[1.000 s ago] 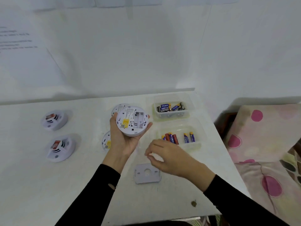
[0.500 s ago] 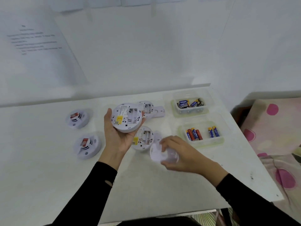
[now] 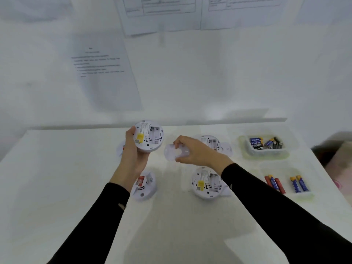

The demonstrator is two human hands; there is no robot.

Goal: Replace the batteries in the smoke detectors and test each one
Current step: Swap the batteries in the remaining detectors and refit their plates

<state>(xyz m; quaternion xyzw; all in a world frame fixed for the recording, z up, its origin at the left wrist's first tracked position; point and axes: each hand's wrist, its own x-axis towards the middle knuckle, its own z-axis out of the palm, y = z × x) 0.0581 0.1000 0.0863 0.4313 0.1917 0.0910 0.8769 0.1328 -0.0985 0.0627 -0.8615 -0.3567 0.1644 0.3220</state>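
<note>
Here, from the head view: gripping with the left hand [image 3: 133,158] a round white smoke detector [image 3: 149,136], fingers curled round its rim, back side turned to the camera, yellow label showing, held clear of the table [image 3: 57,168]; battery bay too blurred to tell whether filled; pinching with the right hand [image 3: 196,152] a pale plastic plate [image 3: 172,152], thumb below and fingers above, just right of the held detector and apart from it; beyond the right hand, lying back-up on the table, a second detector [image 3: 209,142] with a second plate [image 3: 227,149] against its right side; under the right sleeve [image 3: 257,191], nearer the body, a third detector [image 3: 205,183], also back-up, yellow label visible; just right of the left sleeve [image 3: 106,210], a fourth detector [image 3: 145,185] face-up with a red sticker; behind the left hand, mostly hidden, the edge of a fifth detector [image 3: 120,149]; well right of the right hand, a clear tub [image 3: 266,153] holding loose batteries [image 3: 257,142]; nearer than that, right of the right sleeve, a shallow tray [image 3: 282,170] with red and blue batteries [image 3: 299,184] lying side by side
</note>
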